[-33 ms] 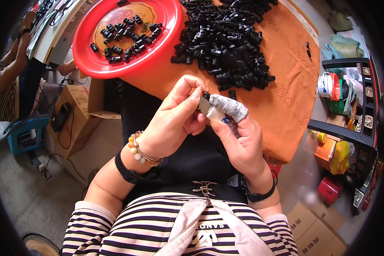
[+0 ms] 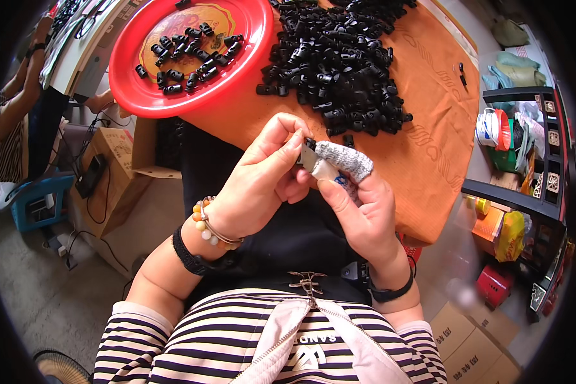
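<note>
Held out above the lap, the left hand (image 2: 253, 182) pinches a small black piece (image 2: 310, 142) between thumb and forefinger, the other fingers curled in below. The right hand (image 2: 368, 214) is closed round a slim white handle (image 2: 327, 171), thumb beneath and forefinger along the top. That handle slants from the right palm up toward the left fingertips, ending in a flat, dull metal plate (image 2: 308, 157) right beside the black piece. So the piece lies at the plate's upper end, nearer the left hand; its own long axis is too covered to read. A ribbed grey knit sleeve (image 2: 347, 159) covers the right forefinger, soft against the hard plate. Smooth round beads (image 2: 202, 226) in amber and white circle the left wrist.

Beyond the hands, the tabletop (image 2: 432, 137) is draped in orange cloth with a raised, twisting pattern. Just past the fingertips, slightly to the right, begins a heap of black plastic pieces (image 2: 336, 61), stubby, rounded and faintly glossy. Ahead and to the left, nearer the left hand, a shiny red round tray (image 2: 129, 96) carries a looser scatter of similar pieces (image 2: 192, 57) over its yellow printed centre.
</note>
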Tool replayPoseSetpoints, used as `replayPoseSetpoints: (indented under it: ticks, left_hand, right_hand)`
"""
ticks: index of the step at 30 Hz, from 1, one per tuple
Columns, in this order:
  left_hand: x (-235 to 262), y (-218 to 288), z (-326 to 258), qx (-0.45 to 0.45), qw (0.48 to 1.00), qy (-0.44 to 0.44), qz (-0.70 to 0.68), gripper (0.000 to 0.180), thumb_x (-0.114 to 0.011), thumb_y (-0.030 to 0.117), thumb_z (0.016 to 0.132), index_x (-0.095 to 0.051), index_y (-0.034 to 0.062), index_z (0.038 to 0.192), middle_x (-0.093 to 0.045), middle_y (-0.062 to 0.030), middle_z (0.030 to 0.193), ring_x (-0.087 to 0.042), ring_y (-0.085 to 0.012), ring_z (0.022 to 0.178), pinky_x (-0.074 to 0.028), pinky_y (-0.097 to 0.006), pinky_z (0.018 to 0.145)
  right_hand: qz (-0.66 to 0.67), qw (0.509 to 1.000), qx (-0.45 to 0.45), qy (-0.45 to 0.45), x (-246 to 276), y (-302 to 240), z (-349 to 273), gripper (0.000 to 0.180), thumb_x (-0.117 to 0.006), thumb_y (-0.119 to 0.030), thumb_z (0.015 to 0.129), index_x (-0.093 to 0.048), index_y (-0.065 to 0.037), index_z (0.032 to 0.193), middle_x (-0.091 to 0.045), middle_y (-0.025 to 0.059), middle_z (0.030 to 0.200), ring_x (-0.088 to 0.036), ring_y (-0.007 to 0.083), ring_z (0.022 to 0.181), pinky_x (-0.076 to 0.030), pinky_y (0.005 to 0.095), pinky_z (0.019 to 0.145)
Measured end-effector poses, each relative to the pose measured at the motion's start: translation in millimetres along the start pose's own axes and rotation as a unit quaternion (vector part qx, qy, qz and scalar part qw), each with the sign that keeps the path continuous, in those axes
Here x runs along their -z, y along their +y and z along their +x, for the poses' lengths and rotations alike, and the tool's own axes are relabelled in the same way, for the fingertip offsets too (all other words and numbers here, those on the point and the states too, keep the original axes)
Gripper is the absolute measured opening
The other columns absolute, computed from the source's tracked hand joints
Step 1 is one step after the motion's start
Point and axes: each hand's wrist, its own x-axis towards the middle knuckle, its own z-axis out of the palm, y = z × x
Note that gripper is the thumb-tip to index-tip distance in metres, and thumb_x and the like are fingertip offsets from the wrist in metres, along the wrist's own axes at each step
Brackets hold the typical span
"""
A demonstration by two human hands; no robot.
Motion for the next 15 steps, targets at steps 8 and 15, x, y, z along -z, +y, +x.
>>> replayPoseSetpoints:
  ticks: [8, 15]
  left_hand:
    - [0, 0, 2, 0.025, 0.999, -0.033, -0.01, 0.01, -0.041, 0.022, 0.096, -0.042, 0.0128, 0.099, -0.045, -0.0003, 0.071, -0.037, -0.0047, 0.058, -0.029, -0.019, 0.049]
    - [-3, -2, 1, 0.027, 0.999, 0.009, 0.025, 0.009, -0.039, 0.019, 0.096, -0.042, 0.0129, 0.103, -0.046, 0.0012, 0.075, -0.036, -0.0046, 0.057, -0.028, -0.018, 0.049]
  right_hand:
    - [0.116, 0.99, -0.019, 0.075, 5, -1, 16, 0.041, -0.053, -0.007, 0.09, -0.038, 0.005, 0.126, -0.052, 0.0102, 0.116, -0.052, 0.0109, 0.099, -0.042, 0.0233, 0.086]
    - [0.126, 0.991, -0.032, 0.017, -7, 0, 29, 0.049, -0.055, -0.001, 0.086, -0.034, 0.003, 0.13, -0.054, 0.0089, 0.109, -0.057, 0.0075, 0.077, -0.047, 0.0194, 0.07]
